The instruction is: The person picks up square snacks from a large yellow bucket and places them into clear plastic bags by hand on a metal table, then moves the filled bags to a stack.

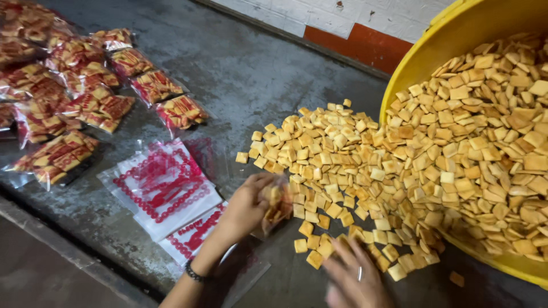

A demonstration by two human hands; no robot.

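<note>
A: Start nearest. What is the right hand (355,272) doing?

B: It sits at the bottom edge, blurred, palm down, fingers spread over the near fringe of the crackers (365,171). Whether its grip is open or closed on anything, I cannot tell. A ring shows on one finger.

A: And the left hand (249,201)?

B: Its forearm comes in from the lower left, with a dark bracelet (194,272) at the wrist. The grip is closed around a small clear bag (278,201) with a few crackers inside, held just above the desk (240,74) at the left edge of the pile.

A: Which way does that bag point?

B: Its mouth seems to face right, toward the pile, but it is crumpled and blurred, so its long axis is unclear.

A: Beyond that?

B: Left of the hand lie flat empty bags (162,188) with red print, overlapping. The square crackers spread in a band running from the hands up and right into a tipped yellow tub (422,63), its opening facing left. Farther off, upper left, filled packets (85,85) with red and yellow print lie heaped. At the back stands a white wall (365,17) with an orange base.
</note>
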